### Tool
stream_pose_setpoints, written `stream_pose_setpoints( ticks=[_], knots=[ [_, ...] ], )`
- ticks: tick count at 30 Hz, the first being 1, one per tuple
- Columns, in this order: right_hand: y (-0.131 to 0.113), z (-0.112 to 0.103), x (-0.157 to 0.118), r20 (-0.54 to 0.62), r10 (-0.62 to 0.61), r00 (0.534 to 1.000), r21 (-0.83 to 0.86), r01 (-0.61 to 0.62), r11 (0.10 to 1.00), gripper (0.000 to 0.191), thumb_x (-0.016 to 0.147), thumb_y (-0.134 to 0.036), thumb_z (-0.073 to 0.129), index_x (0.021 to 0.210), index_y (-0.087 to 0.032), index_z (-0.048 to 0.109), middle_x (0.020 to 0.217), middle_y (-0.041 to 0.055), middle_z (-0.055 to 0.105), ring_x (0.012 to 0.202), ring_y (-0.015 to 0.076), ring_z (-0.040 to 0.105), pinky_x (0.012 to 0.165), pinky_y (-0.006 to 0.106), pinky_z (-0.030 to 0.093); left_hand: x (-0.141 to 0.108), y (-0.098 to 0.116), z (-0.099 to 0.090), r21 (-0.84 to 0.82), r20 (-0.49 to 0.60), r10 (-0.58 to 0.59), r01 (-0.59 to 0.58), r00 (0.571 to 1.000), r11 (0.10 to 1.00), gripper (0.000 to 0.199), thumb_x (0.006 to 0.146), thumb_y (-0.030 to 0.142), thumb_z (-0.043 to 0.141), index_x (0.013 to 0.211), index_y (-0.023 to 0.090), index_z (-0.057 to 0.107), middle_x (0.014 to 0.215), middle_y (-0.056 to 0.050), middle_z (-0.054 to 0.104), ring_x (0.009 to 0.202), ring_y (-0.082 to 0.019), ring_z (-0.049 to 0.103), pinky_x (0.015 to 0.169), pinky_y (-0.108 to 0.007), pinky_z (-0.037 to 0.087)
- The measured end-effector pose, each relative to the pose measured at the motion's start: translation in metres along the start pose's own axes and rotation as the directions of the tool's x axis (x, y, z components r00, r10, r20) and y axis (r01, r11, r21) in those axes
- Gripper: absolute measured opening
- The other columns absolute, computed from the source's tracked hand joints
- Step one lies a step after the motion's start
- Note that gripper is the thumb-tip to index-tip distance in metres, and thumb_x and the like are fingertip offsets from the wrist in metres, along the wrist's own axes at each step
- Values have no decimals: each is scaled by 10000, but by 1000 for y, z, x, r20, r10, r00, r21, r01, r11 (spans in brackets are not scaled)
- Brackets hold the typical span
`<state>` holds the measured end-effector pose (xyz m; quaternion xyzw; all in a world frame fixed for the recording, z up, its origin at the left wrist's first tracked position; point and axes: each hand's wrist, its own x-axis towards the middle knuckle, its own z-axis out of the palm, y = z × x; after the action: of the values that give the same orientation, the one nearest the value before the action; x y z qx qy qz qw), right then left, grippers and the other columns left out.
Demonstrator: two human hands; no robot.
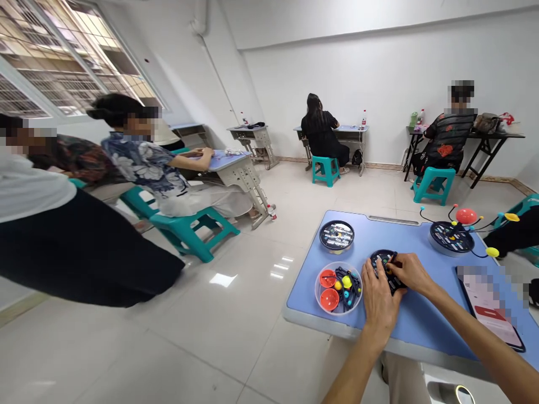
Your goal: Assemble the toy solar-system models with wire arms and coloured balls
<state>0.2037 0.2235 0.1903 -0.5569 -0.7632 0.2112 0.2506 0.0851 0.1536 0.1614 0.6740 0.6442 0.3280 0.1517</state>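
Note:
On the blue desk (415,238), my left hand (379,297) and my right hand (411,273) close around a small black round toy base (391,280), and the fingers hide most of it. To the left of my hands sits a clear round tray (338,288) holding red cups, yellow balls and black rod pieces. Beyond it lies a black round lidded disc (336,235). At the far right of the desk stands a black disc toy (451,237) with thin wire arms carrying a red ball and yellow tips.
A phone (490,308) with a blurred screen lies at the desk's right edge. A person in dark trousers (71,247) stands close on the left. Several people sit at other desks on teal stools (324,170), across a tiled floor (236,342).

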Motion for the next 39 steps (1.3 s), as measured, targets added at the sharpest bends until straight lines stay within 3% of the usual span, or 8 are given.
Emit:
stream_pose_setpoints(
  ticks=[6, 15, 23, 29, 33, 36, 39],
  knots=[
    [-2, 9, -3, -45, 8, 999, -101, -13, 995, 290, 825, -270, 493, 544, -199, 504, 567, 70, 638, 495, 158, 482, 535, 277, 303, 0, -1, 2, 2, 8, 10, -10, 1000, 1000, 816, 781, 231, 689, 1474, 80, 285, 1519, -277, 297, 1421, -393, 283, 1125, -578, 308],
    [-5, 13, -5, -70, 60, 996, -152, -71, 986, 231, 831, -228, 530, 609, -184, 579, 662, 90, 688, 584, 177, 561, 567, 273, 314, 1, -6, 8, -10, -26, 33, -34, 999, 999, 791, 787, 207, 648, 1473, 76, 279, 1506, -280, 319, 1415, -399, 292, 1122, -591, 301],
    [-8, 10, -7, -78, 109, 991, -15, -111, 994, 208, 841, -225, 518, 731, -165, 683, 749, 88, 743, 653, 192, 645, 607, 255, 403, 2, -9, 13, 16, -52, 65, -64, 997, 998, 795, 785, 230, 673, 1459, 59, 286, 1491, -297, 329, 1407, -410, 305, 1119, -588, 310],
    [-5, 4, -4, -60, 147, 987, 121, -139, 983, 187, 783, -244, 532, 729, -162, 691, 723, 74, 741, 692, 213, 671, 629, 263, 442, 2, -12, 15, 28, -86, 93, -91, 992, 995, 858, 773, 274, 710, 1479, 143, 240, 1499, -259, 343, 1402, -419, 319, 1092, -630, 326],
    [-6, -2, -5, -63, 184, 981, 206, -168, 964, 190, 749, -268, 531, 720, -160, 685, 668, 59, 722, 624, 201, 653, 585, 260, 449, 2, -8, 16, 51, -89, 132, -128, 987, 991, 893, 758, 289, 741, 1473, 95, 244, 1502, -294, 319, 1409, -432, 295, 1089, -620, 341],
    [-7, -6, -6, -80, 214, 974, 264, -186, 946, 214, 745, -313, 530, 714, -156, 672, 599, 42, 681, 537, 181, 607, 525, 257, 436, -8, 0, 3, 80, -162, 237, -227, 958, 971, 797, 809, 304, 697, 1459, 89, 288, 1499, -279, 338, 1411, -416, 298, 1067, -593, 389],
    [-7, -10, -8, -100, 245, 964, 322, -202, 925, 244, 745, -359, 532, 707, -155, 660, 538, 23, 626, 489, 169, 571, 486, 256, 429, -22, -6, -33, 129, -303, 398, -377, 866, 917, 491, 917, 240, 541, 1387, 152, 429, 1448, -194, 448, 1373, -325, 384, 1062, -535, 413]
  ],
)
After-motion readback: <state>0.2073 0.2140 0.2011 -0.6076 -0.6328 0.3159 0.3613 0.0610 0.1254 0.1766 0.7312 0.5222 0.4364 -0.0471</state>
